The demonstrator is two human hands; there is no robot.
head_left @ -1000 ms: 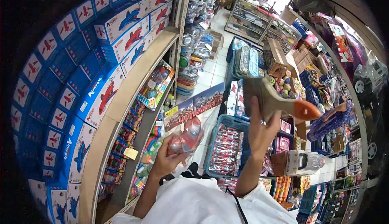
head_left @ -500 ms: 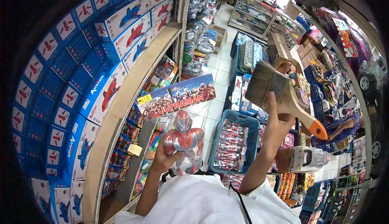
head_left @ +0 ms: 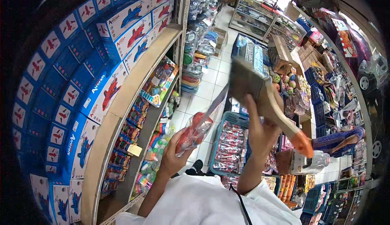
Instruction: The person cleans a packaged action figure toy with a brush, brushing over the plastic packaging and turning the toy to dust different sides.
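Observation:
A bagged red and silver Ultraman figure (head_left: 194,132) is gripped in my left hand (head_left: 174,156), whose fingers wrap round it. The bag is tilted, so its header card (head_left: 215,106) shows almost edge-on. My right hand (head_left: 262,135) is closed on a wide paintbrush (head_left: 278,109) with a wooden handle and an orange end. Its dark bristles, blurred by motion, point up and left, near the top of the header card. Whether bristles and card touch, I cannot tell.
At left, a shelf (head_left: 111,115) bears stacked toy aircraft boxes (head_left: 136,36). A blue basket (head_left: 233,116) of packaged red toys stands on the tiled floor (head_left: 209,76). Beyond are a glass display case (head_left: 252,15) and cartons (head_left: 279,54). Part of another person (head_left: 337,141) shows at right.
The Ultraman figure has been turned from facing me to nearly edge-on and moved slightly right. The paintbrush has swung left and down towards the header card.

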